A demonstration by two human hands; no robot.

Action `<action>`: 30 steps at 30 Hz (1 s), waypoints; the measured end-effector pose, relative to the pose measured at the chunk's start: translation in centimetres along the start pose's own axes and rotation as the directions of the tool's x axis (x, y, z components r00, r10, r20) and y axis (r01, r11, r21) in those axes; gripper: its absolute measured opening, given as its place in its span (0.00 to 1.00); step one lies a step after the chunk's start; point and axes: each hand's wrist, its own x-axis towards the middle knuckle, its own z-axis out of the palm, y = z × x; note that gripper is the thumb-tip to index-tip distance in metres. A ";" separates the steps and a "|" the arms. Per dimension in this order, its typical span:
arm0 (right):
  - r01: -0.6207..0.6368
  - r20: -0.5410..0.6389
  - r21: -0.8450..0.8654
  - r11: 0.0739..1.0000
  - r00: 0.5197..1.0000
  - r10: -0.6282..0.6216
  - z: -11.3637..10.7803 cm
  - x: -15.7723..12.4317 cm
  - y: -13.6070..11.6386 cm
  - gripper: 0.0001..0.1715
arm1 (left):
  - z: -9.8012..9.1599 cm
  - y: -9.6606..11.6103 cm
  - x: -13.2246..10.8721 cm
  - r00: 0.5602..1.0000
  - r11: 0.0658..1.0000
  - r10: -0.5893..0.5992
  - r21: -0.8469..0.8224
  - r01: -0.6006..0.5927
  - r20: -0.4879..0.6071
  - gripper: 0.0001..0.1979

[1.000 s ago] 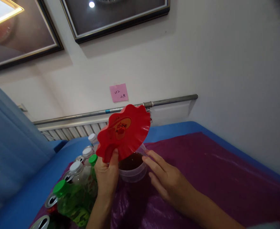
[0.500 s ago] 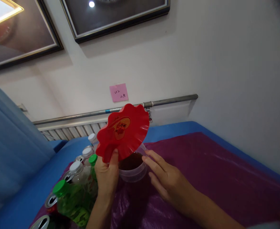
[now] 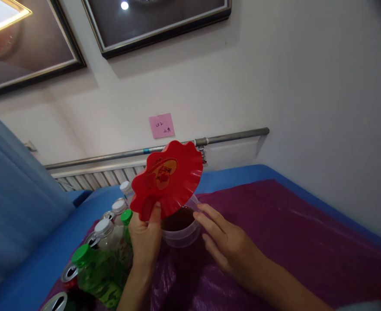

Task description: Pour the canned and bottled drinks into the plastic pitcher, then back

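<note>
My left hand (image 3: pixel 147 235) is closed on the near edge of a red scalloped plastic plate (image 3: pixel 185 172), thumb on the face that bears a gold oval emblem with dark marks. The plate is tilted steeply over a clear plastic tub (image 3: pixel 181 238) and hides the tub's far left part. Dark brown liquid (image 3: pixel 179 219) fills some of the tub. To the right, my right hand (image 3: pixel 231 244) has its fingers stretched out and apart, fingertips at the tub's right rim; whether they press on it I cannot tell. It holds nothing.
Left of the tub stand several bottles, one green-capped (image 3: pixel 94 272) and one white-capped (image 3: pixel 107 233), with several opened cans (image 3: pixel 69 273). A purple sheet (image 3: pixel 274 242) covers the blue surface (image 3: pixel 238 172). Behind run a wall pipe (image 3: pixel 238 136) and a radiator (image 3: pixel 101 178); a blue curtain (image 3: pixel 15 194) hangs left.
</note>
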 end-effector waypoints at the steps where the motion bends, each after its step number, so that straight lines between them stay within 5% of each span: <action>1: -0.003 0.002 0.001 1.000 1.000 0.003 0.0 0.0 0.0 0.28 | 0.0 0.0 0.0 1.000 1.000 -0.005 -0.002 0.005 0.004 0.17; 30: -0.027 -0.006 0.014 1.000 1.000 0.027 0.1 0.0 -0.1 0.29 | -0.1 -0.1 0.0 1.000 0.999 -0.022 0.024 0.022 -0.005 0.17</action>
